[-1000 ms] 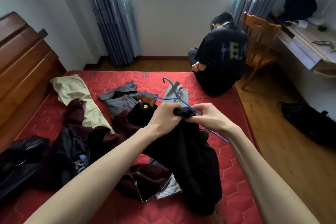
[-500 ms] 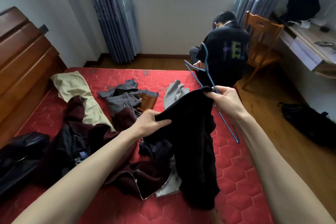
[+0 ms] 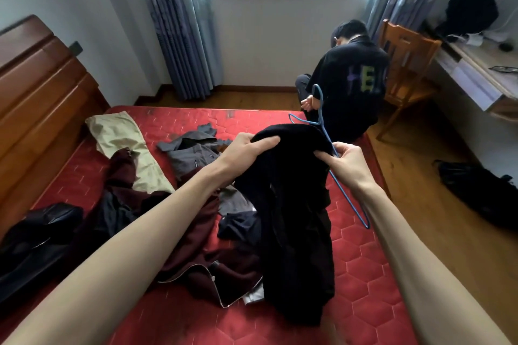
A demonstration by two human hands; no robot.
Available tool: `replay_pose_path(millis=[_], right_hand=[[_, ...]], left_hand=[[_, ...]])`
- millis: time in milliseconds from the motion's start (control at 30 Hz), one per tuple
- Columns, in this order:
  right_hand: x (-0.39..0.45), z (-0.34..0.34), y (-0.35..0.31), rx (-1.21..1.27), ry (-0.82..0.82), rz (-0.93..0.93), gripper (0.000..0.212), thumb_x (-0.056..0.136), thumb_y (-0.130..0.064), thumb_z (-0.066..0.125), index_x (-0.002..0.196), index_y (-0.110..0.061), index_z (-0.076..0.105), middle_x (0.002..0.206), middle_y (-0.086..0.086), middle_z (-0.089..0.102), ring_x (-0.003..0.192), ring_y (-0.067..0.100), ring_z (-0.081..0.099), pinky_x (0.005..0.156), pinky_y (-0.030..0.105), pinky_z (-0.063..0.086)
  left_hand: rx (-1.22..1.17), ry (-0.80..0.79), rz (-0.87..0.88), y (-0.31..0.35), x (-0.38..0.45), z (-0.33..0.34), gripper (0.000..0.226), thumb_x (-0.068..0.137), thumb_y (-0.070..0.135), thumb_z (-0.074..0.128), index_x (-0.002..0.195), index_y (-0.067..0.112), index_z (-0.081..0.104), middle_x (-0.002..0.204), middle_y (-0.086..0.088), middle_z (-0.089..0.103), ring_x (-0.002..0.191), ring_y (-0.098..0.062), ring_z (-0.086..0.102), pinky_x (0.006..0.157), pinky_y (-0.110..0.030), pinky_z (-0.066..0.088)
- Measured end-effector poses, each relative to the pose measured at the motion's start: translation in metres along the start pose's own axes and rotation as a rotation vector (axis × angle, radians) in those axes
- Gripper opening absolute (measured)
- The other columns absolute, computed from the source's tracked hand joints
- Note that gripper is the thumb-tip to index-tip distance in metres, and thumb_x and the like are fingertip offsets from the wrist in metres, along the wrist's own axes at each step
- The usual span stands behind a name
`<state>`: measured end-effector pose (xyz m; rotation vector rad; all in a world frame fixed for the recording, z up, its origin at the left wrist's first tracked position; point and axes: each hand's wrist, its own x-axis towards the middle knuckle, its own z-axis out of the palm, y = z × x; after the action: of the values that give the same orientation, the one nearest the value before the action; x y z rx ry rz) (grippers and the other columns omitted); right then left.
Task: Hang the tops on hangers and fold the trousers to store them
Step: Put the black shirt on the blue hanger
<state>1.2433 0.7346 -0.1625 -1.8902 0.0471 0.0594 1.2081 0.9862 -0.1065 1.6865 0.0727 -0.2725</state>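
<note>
Bed (image 3: 364, 260) with red quilted mattress, serving as landmark for all that follows. Upon it, toward the headboard side, lie a beige pair of trousers (image 3: 123, 143), a grey garment (image 3: 193, 154), a maroon jacket (image 3: 201, 255) and further dark clothes, none yet hung or folded. Beyond the far corner of the bed a seated person (image 3: 350, 78) faces away; a wooden chair (image 3: 406, 64) and a desk (image 3: 476, 75) stand farther off on that side. Above the middle of the bed hangs the black top (image 3: 294, 218), held up at its upper edge and trailing down to the mattress. The left hand (image 3: 246, 148) is clenched on a bunched part of that upper edge. The right hand (image 3: 347, 159) pinches the cloth's other upper corner together with the wire of the blue hanger (image 3: 325, 131). The hanger's long axis runs obliquely: hook up and away toward the far edge of the bed, one shoulder end low beside the right forearm, the other emerging beyond the top. The hanger appears to pass partly under the cloth at the top. Judgement: the step in hand is seating the top on the hanger; the right hand is nearer the wire, so the left would have to draw cloth across it
</note>
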Motion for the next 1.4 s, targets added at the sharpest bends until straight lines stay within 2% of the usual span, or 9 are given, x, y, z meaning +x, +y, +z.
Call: replay_pose_path(millis=[300,400,567,667,833,967,1133,1267,1400], right_hand=[[-0.009,0.002,0.001,-0.009,0.017,0.024,0.035,0.069,-0.043,0.074,0.084,-0.012,0.077,0.088,0.013,0.078,0.083,0.017,0.071,0.086,0.054,0.058],[-0.009,0.005,0.002,-0.062,0.052,0.034,0.025,0.072,-0.035,0.073,0.082,-0.013,0.077,0.085,0.015,0.077,0.078,0.019,0.068,0.084,0.054,0.056],[-0.008,0.011,0.002,-0.166,0.043,-0.015,0.013,0.084,-0.03,0.08,0.087,-0.017,0.08,0.078,0.001,0.078,0.081,0.015,0.075,0.076,0.034,0.058],[-0.004,0.018,-0.002,-0.158,0.041,-0.09,0.018,0.083,-0.035,0.086,0.077,-0.021,0.076,0.061,-0.011,0.068,0.057,0.002,0.059,0.055,0.017,0.045],[0.002,0.03,-0.012,-0.182,0.031,-0.123,0.028,0.091,-0.026,0.079,0.069,-0.011,0.069,0.056,-0.004,0.058,0.055,0.004,0.047,0.058,0.031,0.039],[0.01,0.022,-0.053,-0.139,0.223,-0.243,0.056,0.098,-0.031,0.071,0.055,-0.014,0.039,0.053,-0.001,0.036,0.052,0.004,0.027,0.054,0.035,0.024],[0.018,-0.001,-0.12,-0.102,0.327,-0.366,0.049,0.096,-0.034,0.064,0.056,-0.014,0.044,0.053,-0.007,0.036,0.054,0.003,0.029,0.051,0.033,0.026],[0.016,0.008,-0.145,-0.071,0.264,-0.414,0.043,0.095,-0.032,0.063,0.06,-0.008,0.057,0.056,0.003,0.046,0.057,0.009,0.038,0.053,0.036,0.032],[0.008,0.023,-0.148,-0.136,0.198,-0.453,0.047,0.096,-0.031,0.066,0.057,-0.009,0.05,0.056,-0.001,0.039,0.057,0.007,0.032,0.053,0.034,0.03]], left_hand=[[-0.012,-0.058,0.077,0.02,-0.009,0.013,0.031,0.099,0.032,0.068,0.074,0.017,0.08,0.078,-0.01,0.077,0.065,-0.022,0.074,0.055,-0.025,0.055],[-0.04,-0.034,0.13,0.028,-0.013,0.017,0.03,0.098,0.031,0.068,0.076,0.015,0.079,0.078,-0.011,0.076,0.067,-0.022,0.072,0.059,-0.027,0.055],[-0.126,0.078,0.254,0.068,-0.014,0.021,0.039,0.098,0.022,0.069,0.059,0.017,0.074,0.064,-0.003,0.07,0.057,-0.014,0.066,0.055,-0.023,0.051],[-0.166,0.098,0.325,0.096,-0.022,0.016,0.043,0.098,0.016,0.067,0.055,0.016,0.072,0.059,0.001,0.068,0.052,-0.01,0.064,0.051,-0.019,0.049],[-0.309,0.132,0.35,0.138,-0.04,-0.009,0.023,0.091,0.027,0.071,0.076,0.011,0.066,0.073,-0.015,0.062,0.062,-0.024,0.061,0.062,-0.031,0.05],[-0.356,0.143,0.365,0.142,-0.051,-0.043,0.015,0.09,0.025,0.069,0.088,0.01,0.071,0.083,-0.015,0.068,0.073,-0.025,0.067,0.067,-0.031,0.055],[-0.208,0.306,0.323,0.107,-0.052,-0.087,0.011,0.095,0.009,0.064,0.086,0.006,0.071,0.073,-0.006,0.072,0.063,-0.019,0.068,0.06,-0.026,0.056],[-0.066,0.405,0.266,0.076,-0.046,-0.099,0.019,0.092,0.009,0.07,0.074,0.005,0.066,0.064,-0.004,0.07,0.055,-0.016,0.066,0.053,-0.024,0.054],[-0.104,0.429,0.254,0.071,-0.041,-0.09,0.018,0.089,0.016,0.075,0.072,0.009,0.073,0.072,-0.008,0.074,0.064,-0.019,0.071,0.058,-0.027,0.058]])
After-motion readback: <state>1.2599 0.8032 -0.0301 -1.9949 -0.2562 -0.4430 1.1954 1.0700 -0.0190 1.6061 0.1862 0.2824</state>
